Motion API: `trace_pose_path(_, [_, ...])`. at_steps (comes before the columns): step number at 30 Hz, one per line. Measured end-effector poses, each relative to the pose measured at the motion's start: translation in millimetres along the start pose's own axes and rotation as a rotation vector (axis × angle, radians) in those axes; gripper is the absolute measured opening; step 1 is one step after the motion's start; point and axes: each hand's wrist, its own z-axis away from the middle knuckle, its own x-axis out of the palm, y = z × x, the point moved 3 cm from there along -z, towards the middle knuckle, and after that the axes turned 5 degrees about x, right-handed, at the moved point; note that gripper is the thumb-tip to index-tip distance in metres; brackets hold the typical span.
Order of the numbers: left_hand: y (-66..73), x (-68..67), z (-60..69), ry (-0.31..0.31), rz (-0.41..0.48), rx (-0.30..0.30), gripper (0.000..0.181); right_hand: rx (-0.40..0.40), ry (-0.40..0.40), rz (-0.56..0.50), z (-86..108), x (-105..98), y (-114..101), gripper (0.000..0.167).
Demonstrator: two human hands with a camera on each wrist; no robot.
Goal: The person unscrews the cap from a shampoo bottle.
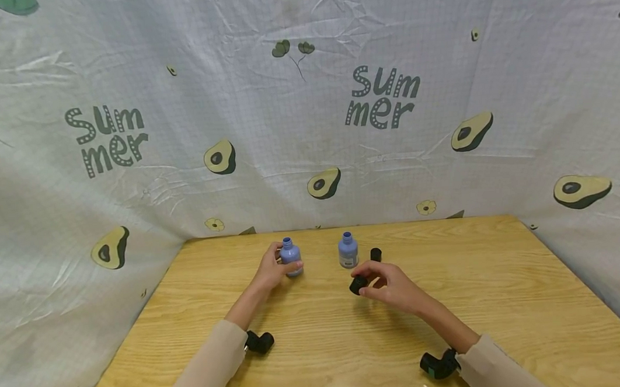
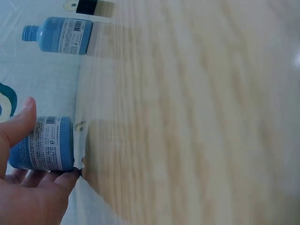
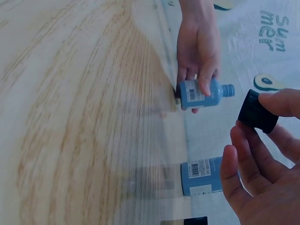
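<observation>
My left hand [image 1: 273,268] grips a small blue bottle [image 1: 290,253] with an uncapped threaded neck, thumb on one side and fingers round the other. In the left wrist view this bottle [image 2: 47,143] shows a white printed label. Between thumb and fingertips, my right hand [image 1: 391,284] pinches a black cap [image 1: 358,284] above the table; the right wrist view shows the cap [image 3: 258,112] clearly. A second blue bottle [image 1: 348,251], also uncapped, stands upright just beyond the right hand. Another black cap [image 1: 376,254] sits on the table to its right.
The wooden table [image 1: 318,345] ends at the back against a pale hanging cloth [image 1: 263,102] printed with avocados and lettering. Black devices [image 1: 260,342] are strapped at both wrists, near the beige sleeves [image 1: 208,362].
</observation>
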Motion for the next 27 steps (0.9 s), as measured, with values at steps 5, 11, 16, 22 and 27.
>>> trace_pose_path(5, [-1.5, -0.9, -2.5, 0.007, 0.000, -0.001, 0.072, 0.014, -0.005, 0.000, -0.3, 0.0, 0.0, 0.032])
trace_pose_path(11, [-2.4, -2.9, -3.5, 0.018, 0.011, -0.006, 0.072, 0.025, -0.015, -0.003, -0.4, -0.2, -0.3, 0.035])
trace_pose_path(16, [-5.2, -4.0, -3.7, 0.016, 0.002, -0.013, 0.073, 0.022, -0.020, -0.001, -0.7, 0.0, 0.4, 0.033])
trace_pose_path(22, [-4.1, -3.4, -3.3, 0.017, -0.010, -0.001, 0.069, 0.026, -0.025, -0.007, -0.9, 0.1, 0.9, 0.032])
trace_pose_path(27, [-3.0, -1.6, -1.3, 0.015, -0.002, 0.000, 0.066, 0.031, -0.030, 0.001, -1.2, 0.9, 1.7, 0.030])
